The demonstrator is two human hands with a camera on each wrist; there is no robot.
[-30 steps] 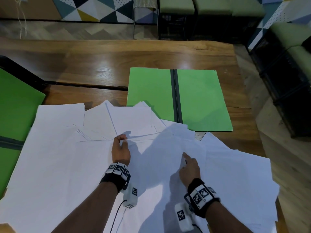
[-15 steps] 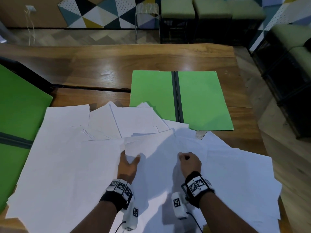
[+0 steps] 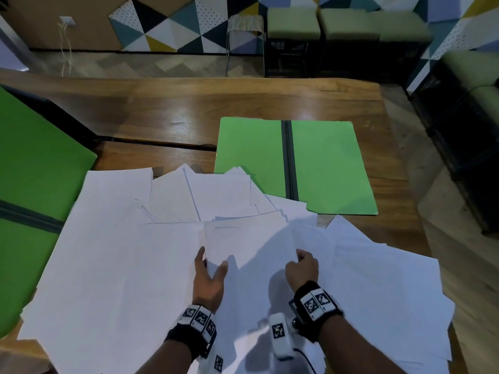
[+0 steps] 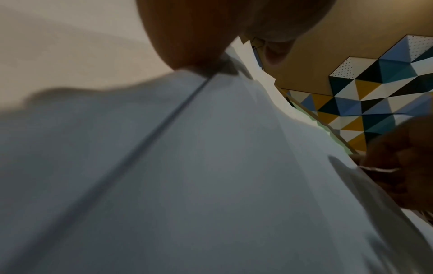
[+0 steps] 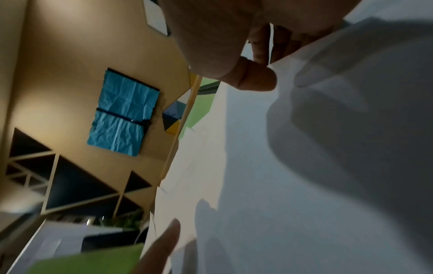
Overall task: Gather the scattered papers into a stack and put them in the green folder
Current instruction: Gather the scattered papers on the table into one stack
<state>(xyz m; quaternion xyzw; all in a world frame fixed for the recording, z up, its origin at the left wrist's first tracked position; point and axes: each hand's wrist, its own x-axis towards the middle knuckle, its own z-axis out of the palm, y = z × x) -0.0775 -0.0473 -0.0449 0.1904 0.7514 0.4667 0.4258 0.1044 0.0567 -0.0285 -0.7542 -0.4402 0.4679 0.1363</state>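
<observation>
White sheets (image 3: 251,241) are pinched at both edges by left hand (image 3: 209,279) and right hand (image 3: 302,268); most papers (image 3: 108,265) ungathered, green folder (image 3: 294,163) unfilled.

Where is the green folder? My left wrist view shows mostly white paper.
Observer: The green folder lies open and flat on the table, just beyond the papers; some overlap its near left corner.
Operator: How much paper is ungathered?
Observer: Most. The left hand and right hand grip only a small sheaf; the rest spreads to both sides.
Operator: Any other folder?
Observer: A second folder, at the left edge.
</observation>
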